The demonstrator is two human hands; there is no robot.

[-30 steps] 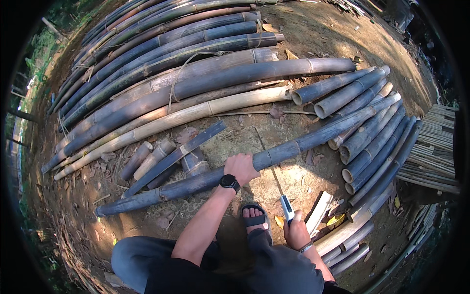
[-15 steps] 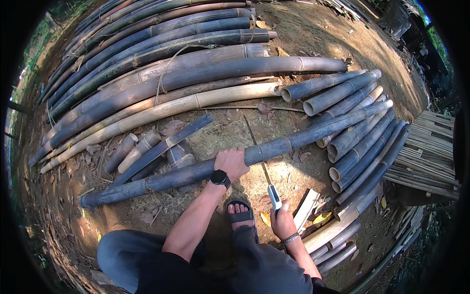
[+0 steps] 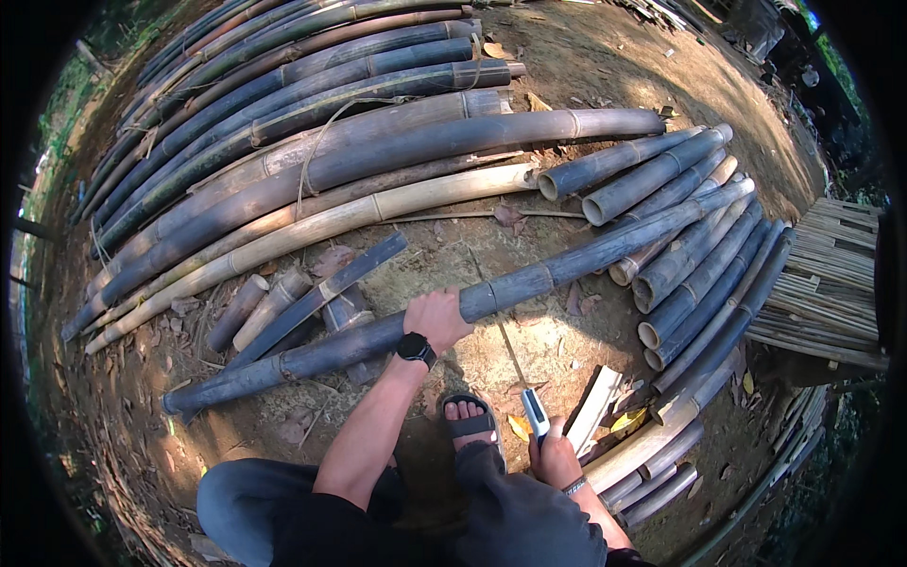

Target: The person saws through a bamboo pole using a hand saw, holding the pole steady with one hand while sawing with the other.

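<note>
1. From where I stand, with twelve straight ahead of the person, the left hand (image 3: 437,319) is clamped palm-down over the pole (image 3: 350,348); its fingers curl down the far side, so I can't see their tips. A black watch (image 3: 416,348) sits on that wrist.
2. The pole, dark bamboo, slants across the middle from 8 o'clock to a little past 2, where its end rests on a stack of short tubes (image 3: 671,269).
3. At 5 o'clock the right hand (image 3: 556,458) is closed round the pale handle of a saw (image 3: 536,413), thumb uppermost. A bracelet (image 3: 573,486) circles the wrist.
4. The saw's thin blade points to 11 o'clock and meets the pole just right of the left hand; I can't tell how deep it sits.
5. A dark slat (image 3: 367,267) reaches the pole near 8 o'clock, with stumps (image 3: 272,307) beside it at 9.
6. Long poles (image 3: 425,144) lie in rows from 10 to 12.
7. A slatted panel (image 3: 820,298) is at 3, a pale split piece (image 3: 593,408) between 4 and 5, and a sandal (image 3: 470,427) at 6.
</note>
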